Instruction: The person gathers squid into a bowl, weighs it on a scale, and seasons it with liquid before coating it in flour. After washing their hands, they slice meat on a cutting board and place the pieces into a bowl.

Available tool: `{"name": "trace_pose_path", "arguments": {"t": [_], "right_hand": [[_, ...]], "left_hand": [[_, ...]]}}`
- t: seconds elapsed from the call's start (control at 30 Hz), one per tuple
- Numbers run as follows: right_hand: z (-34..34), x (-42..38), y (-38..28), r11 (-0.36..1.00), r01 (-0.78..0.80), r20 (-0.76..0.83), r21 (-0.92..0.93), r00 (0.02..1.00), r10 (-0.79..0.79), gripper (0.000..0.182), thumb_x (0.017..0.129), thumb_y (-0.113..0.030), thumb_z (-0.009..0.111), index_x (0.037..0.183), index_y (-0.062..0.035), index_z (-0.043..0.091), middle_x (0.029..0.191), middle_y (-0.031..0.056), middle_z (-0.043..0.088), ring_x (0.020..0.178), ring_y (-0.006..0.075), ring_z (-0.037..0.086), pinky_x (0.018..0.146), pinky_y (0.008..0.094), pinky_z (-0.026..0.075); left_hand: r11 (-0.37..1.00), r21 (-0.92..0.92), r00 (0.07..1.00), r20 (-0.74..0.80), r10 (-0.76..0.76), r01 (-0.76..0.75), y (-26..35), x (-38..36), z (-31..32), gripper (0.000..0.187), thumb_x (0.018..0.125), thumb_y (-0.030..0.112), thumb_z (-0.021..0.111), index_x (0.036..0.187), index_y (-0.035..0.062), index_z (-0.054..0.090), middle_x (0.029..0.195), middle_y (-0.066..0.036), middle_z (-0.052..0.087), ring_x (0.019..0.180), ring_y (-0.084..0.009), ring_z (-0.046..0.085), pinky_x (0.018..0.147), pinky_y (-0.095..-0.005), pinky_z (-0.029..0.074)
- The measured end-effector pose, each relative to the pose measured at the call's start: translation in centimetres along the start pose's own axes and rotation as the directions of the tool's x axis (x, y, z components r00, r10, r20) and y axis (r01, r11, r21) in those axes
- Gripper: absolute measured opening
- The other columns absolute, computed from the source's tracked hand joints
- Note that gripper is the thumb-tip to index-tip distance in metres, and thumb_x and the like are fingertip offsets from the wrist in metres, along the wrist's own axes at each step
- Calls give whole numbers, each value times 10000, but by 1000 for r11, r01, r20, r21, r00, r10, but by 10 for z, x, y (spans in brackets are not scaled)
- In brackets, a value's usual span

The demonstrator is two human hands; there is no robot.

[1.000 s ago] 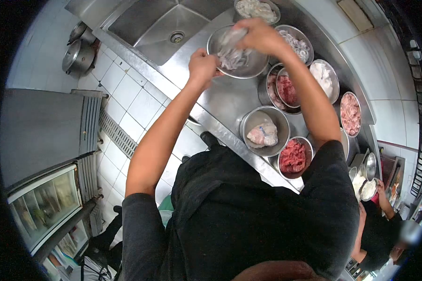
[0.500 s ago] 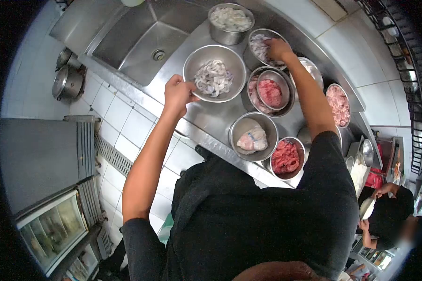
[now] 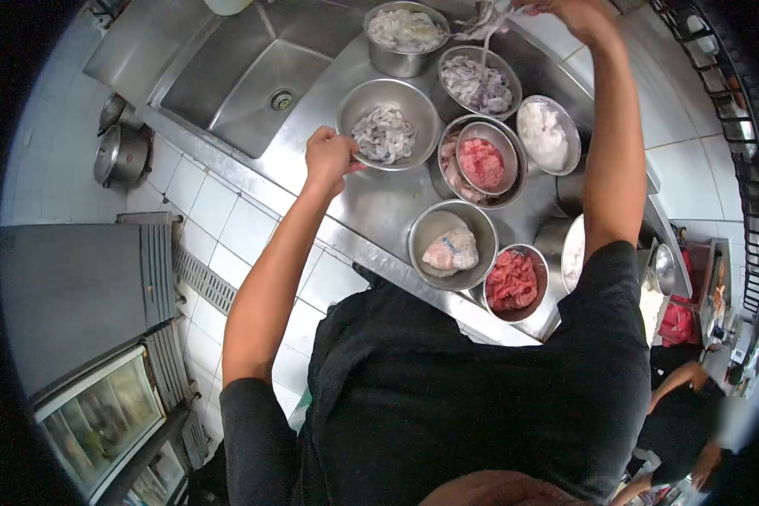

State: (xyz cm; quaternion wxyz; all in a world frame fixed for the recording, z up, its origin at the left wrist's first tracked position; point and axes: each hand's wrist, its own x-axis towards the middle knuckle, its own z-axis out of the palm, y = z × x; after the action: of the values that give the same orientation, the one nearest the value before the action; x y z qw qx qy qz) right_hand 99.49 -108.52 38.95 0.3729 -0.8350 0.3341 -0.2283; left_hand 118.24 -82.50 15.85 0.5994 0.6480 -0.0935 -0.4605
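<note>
My left hand (image 3: 332, 158) grips the rim of a wide steel bowl (image 3: 430, 110) that holds pale sliced strips (image 3: 384, 133). At the top edge, my right hand (image 3: 569, 15) is closed on a dangling clump of similar strips (image 3: 487, 18), raised above a round steel container. More strips (image 3: 478, 83) lie in that container, and one long strand hangs down toward them. Beside it stands a container of pale food in liquid (image 3: 405, 30). Below are nested bowls with pink meat (image 3: 483, 162).
A sink (image 3: 270, 93) lies left of the bowls. Nearer my body stand a bowl with a wrapped lump (image 3: 452, 250) and a bowl of red meat (image 3: 512, 281). A bowl of white food (image 3: 545, 135) is at the right. A co-worker (image 3: 683, 422) stands at lower right.
My right hand has risen out of the container of strips, lifting a clump up and to the right. The bowl in my left hand has shifted slightly. The co-worker has moved.
</note>
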Motion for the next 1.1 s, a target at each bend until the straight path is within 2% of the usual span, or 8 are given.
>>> {"name": "trace_pose_path", "arguments": {"t": [0.17, 0.33, 0.43, 0.67, 0.87, 1.0, 1.07, 1.1], "right_hand": [[35, -33, -79, 988, 90, -43, -124, 994, -96, 175, 726, -86, 716, 861, 20, 681, 726, 52, 675, 643, 120, 625, 597, 259, 521], [112, -36, -30, 974, 182, 174, 137, 963, -205, 192, 759, -104, 665, 898, 26, 694, 738, 66, 677, 679, 126, 618, 660, 303, 509], [167, -51, -8, 951, 259, 441, -166, 883, -163, 201, 779, -93, 683, 952, 7, 700, 775, 47, 668, 669, 113, 594, 646, 273, 490], [173, -41, -50, 961, 193, 385, 196, 887, -256, 169, 831, -80, 660, 975, 5, 683, 872, 31, 669, 752, 88, 593, 669, 233, 469], [219, -41, -82, 957, 163, 446, 242, 857, -259, 183, 830, -102, 672, 969, 17, 671, 850, 26, 663, 690, 91, 569, 670, 233, 477], [292, -132, -136, 857, 351, 435, 377, 749, -499, 181, 811, -34, 655, 991, -30, 672, 849, 46, 676, 732, 142, 623, 708, 242, 487], [352, -179, -155, 506, 752, 306, 421, 408, -860, 204, 794, 11, 625, 986, -42, 670, 877, 97, 684, 757, 221, 657, 732, 276, 508], [369, -201, -165, 466, 769, 370, 438, 318, -873, 199, 791, 17, 620, 976, -38, 669, 887, 108, 681, 761, 238, 659, 732, 286, 513]], "left_hand": [[998, -62, 1000, -9, 5, -6, -10, 13, 6, 166, 739, -43, 572, 750, 42, 429, 725, -106, 526, 575, -206, 557, 488, -365, 571], [998, -59, 1000, -9, 4, -4, -3, -4, 4, 171, 750, -46, 584, 775, 38, 437, 773, -122, 550, 637, -243, 623, 509, -345, 587], [999, -54, 999, -31, -6, 5, 1, -24, -11, 161, 762, -40, 586, 783, 43, 450, 767, -114, 560, 636, -217, 619, 517, -338, 586], [991, -122, 987, -141, -78, 61, -13, -87, -84, 154, 796, -34, 578, 789, 62, 457, 770, -81, 559, 637, -178, 599, 541, -321, 572], [979, -192, 945, -327, 0, -66, -2, -179, -141, 217, 744, -59, 608, 762, 67, 433, 757, -67, 545, 650, -168, 592, 528, -295, 564], [956, -165, 817, -566, 109, -242, -48, -241, -166, 197, 725, -65, 610, 731, 36, 441, 728, -71, 539, 581, -157, 583, 473, -291, 541], [960, -105, 747, -652, 132, -261, -68, -280, -187, 192, 721, -62, 613, 730, 30, 445, 729, -68, 541, 571, -148, 581, 465, -286, 534], [967, -78, 718, -685, 125, -243, -77, -305, -196, 192, 724, -58, 614, 745, 33, 447, 742, -60, 546, 592, -140, 582, 474, -280, 534]]}}
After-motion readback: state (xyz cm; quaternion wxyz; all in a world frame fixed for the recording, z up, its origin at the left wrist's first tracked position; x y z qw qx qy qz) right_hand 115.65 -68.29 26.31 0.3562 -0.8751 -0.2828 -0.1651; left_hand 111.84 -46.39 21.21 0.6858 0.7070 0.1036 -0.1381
